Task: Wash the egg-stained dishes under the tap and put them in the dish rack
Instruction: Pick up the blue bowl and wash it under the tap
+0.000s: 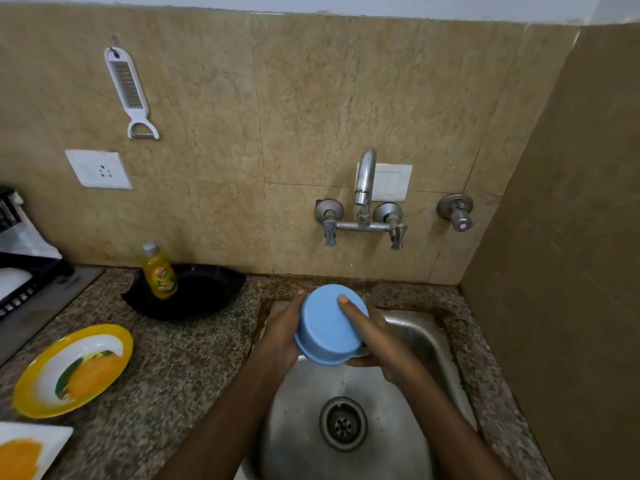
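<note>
Both my hands hold a light blue bowl (pixel 329 325) over the steel sink (pixel 419 336), its base turned up toward me and its opening facing down and away. My left hand (pixel 282 336) grips its left side. My right hand (pixel 375 337) grips its right side, with the thumb pressed on the base. The wall tap (pixel 363 183) stands behind and above; no stream of water shows. A yellow-rimmed plate (pixel 74 370) smeared with orange egg lies on the counter at the left. A white plate (pixel 26 448) with an orange smear sits at the bottom left corner.
A yellow dish-soap bottle (pixel 159 273) stands in front of a black pan (pixel 194 292) on the granite counter. A black rack (pixel 20 285) is at the far left edge. A grater (pixel 128 88) hangs on the wall. The sink drain (pixel 343 424) lies below my hands.
</note>
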